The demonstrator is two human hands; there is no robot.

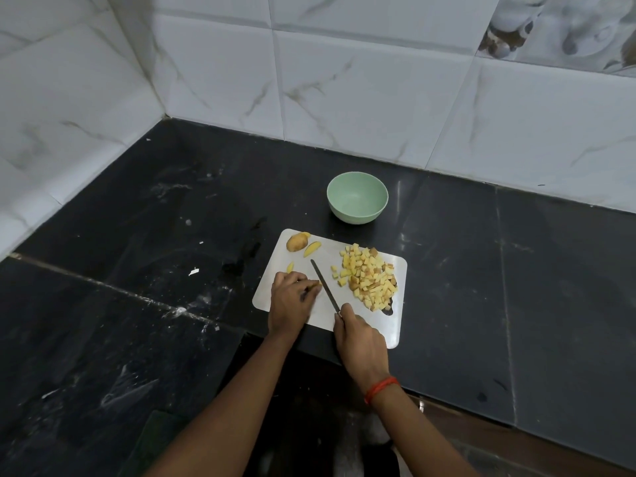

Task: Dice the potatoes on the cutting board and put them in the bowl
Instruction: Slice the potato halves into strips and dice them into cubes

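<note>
Pale yellow cubes [370, 280] lie heaped on the right of the white cutting board [389, 328]; the green bowl [354, 215] beyond it holds none. Your right hand [358, 339] wraps the knife [325, 285] handle. Your left hand [292, 297] curls over a mostly hidden potato strip [318, 287]. Tuck those fingertips back and cut evenly. A potato chunk [297, 241] and a wedge [312, 249] wait.

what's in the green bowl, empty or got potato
Empty. The green bowl shows only its bare inside; the diced potato lies piled on the cutting board.
</note>
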